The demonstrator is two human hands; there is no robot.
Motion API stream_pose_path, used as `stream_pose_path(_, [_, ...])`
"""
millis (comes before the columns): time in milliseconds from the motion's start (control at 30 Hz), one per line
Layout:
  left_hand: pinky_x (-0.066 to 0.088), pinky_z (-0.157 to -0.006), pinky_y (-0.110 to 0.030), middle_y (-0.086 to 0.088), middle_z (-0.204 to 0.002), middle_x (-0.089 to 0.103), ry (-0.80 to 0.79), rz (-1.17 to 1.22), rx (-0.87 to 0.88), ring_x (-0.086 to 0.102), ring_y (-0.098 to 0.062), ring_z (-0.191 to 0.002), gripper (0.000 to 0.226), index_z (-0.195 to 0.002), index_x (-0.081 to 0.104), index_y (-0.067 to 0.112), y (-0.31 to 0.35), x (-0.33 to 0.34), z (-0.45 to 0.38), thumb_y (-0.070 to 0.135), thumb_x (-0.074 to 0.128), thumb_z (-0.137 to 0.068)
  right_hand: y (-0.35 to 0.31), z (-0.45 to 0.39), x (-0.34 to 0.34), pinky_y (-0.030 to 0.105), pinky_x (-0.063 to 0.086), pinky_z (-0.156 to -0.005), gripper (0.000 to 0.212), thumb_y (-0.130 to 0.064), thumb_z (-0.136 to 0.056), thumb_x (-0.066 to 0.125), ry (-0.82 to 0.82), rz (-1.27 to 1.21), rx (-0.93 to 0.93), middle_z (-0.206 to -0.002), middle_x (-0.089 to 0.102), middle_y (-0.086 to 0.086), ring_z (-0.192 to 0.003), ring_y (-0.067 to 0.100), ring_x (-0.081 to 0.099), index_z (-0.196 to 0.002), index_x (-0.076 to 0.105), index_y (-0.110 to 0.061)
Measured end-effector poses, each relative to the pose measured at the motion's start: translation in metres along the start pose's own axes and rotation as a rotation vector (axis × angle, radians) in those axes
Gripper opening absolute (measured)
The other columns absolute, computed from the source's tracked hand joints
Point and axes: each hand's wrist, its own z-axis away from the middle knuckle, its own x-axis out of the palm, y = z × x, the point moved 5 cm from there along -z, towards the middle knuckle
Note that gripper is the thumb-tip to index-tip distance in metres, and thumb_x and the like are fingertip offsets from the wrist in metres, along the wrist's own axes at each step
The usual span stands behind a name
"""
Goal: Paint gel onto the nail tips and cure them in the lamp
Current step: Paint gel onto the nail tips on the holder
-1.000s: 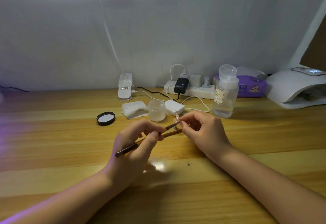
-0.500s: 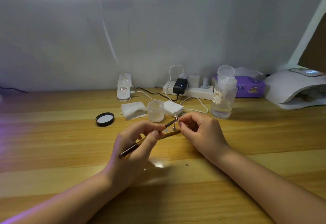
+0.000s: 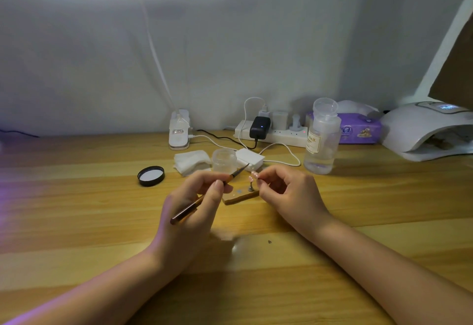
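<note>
Clear plastic makes up the small open jar (image 3: 224, 160) standing just beyond the left hand (image 3: 194, 212); what it holds is pale and cannot be told apart from the walls. Its black lid (image 3: 151, 175) lies flat on the wooden table (image 3: 76, 209), off to the left of that hand and apart from it. Beyond the right hand (image 3: 289, 196) and a little to its right stands a tall clear bottle (image 3: 321, 137) with a labelled front and a shallow layer of clear liquid at the bottom. Farther right, well apart from both hands, sits the white curing lamp (image 3: 425, 130), its opening facing the table. The left hand is curled, thumb and fingers pinching a slim brown brush (image 3: 204, 198) like a pen, its dark tip pointing up and right, close to the jar's front. The right hand is also curled, thumb and forefinger pinching a small pink nail tip (image 3: 254, 174) just above a little metal stand on a brown holder block (image 3: 240, 196), which rests on the table between the two hands. Both forearms come in from the near edge and angle towards each other. A folded white pad (image 3: 190, 162) lies just left of the jar, beyond the left hand.
</note>
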Motion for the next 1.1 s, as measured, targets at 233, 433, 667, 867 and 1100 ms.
stream_pose_path(233, [0.047,-0.074,-0.014,-0.005,-0.089,0.074,-0.035,-0.004,0.016,0.070,-0.008,-0.087,0.018,-0.100,0.070,0.010,0.003,0.006,0.003,0.016,0.058,-0.088,-0.001,0.000,-0.001,0.008,0.041,-0.059,0.009,-0.008,-0.085,0.068,0.012,-0.021,-0.008,-0.073,0.065,-0.015,-0.067,0.000,0.058,-0.089,0.074,-0.014])
stream_pose_path(433, [0.049,-0.073,-0.020,0.000,-0.083,0.072,-0.038,-0.040,0.107,0.067,-0.011,-0.082,0.025,-0.096,0.069,0.013,0.010,0.003,0.004,0.029,0.051,-0.088,0.002,-0.001,-0.002,0.009,0.041,-0.059,0.009,-0.009,-0.085,0.069,0.015,-0.020,-0.005,-0.071,0.064,-0.015,-0.066,0.000,0.058,-0.089,0.073,-0.015])
stream_pose_path(667, [0.052,-0.076,-0.029,0.010,-0.096,0.064,-0.048,-0.349,0.084,0.063,-0.010,-0.091,0.011,-0.103,0.060,0.033,-0.005,-0.004,-0.007,0.034,0.053,-0.094,0.005,0.000,-0.001,0.011,0.045,-0.059,0.008,-0.010,-0.084,0.069,0.026,-0.047,0.021,-0.075,0.070,-0.008,-0.066,0.003,0.062,-0.087,0.073,-0.017])
stream_pose_path(867, [0.050,-0.090,-0.043,0.005,-0.114,0.054,-0.213,-0.589,0.064,0.059,-0.015,-0.104,0.027,-0.121,0.055,0.019,-0.010,0.009,-0.005,0.030,0.056,-0.096,0.002,0.001,0.000,0.032,0.055,-0.065,0.007,-0.010,-0.083,0.071,-0.015,-0.069,0.030,-0.077,0.071,-0.002,-0.069,0.013,0.065,-0.088,0.072,-0.015])
stream_pose_path(1100, [0.037,-0.107,-0.039,0.020,-0.130,0.039,-0.419,-0.542,-0.098,0.043,-0.009,-0.126,0.030,-0.114,0.031,0.054,-0.016,0.014,0.000,0.037,0.049,-0.097,-0.005,0.001,-0.001,0.020,0.048,-0.060,0.005,-0.015,-0.084,0.071,-0.022,-0.012,-0.055,-0.077,0.069,-0.006,-0.068,0.010,0.060,-0.087,0.074,-0.017])
